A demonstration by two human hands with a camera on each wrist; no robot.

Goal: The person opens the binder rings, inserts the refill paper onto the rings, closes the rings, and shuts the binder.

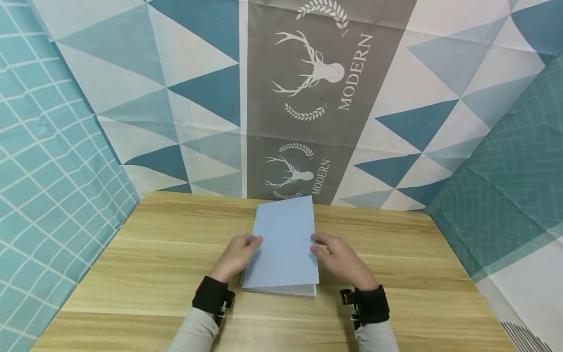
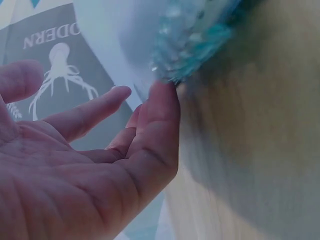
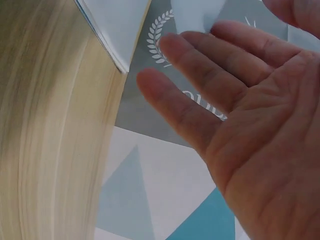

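A spiral notebook (image 1: 283, 244) with a light blue cover is in front of me on the wooden table. Its cover stands a little away from the pages at the near right corner. My left hand (image 1: 237, 253) is at the coil side, its thumb side overlapping the cover in the head view. In the left wrist view its fingers are loosely extended, and the little finger lies right at the teal coil (image 2: 200, 55). My right hand (image 1: 340, 256) is at the opposite edge, thumb and index fingertips at the cover's border. The right wrist view shows these fingers nearly straight and spread.
The wooden table (image 1: 176, 274) extends around the notebook. A patterned cloth backdrop (image 1: 211, 107) with deer heads and triangles rises behind its far edge. Blue checked cloth (image 1: 39, 161) hangs at the left, teal cloth (image 1: 510, 186) at the right.
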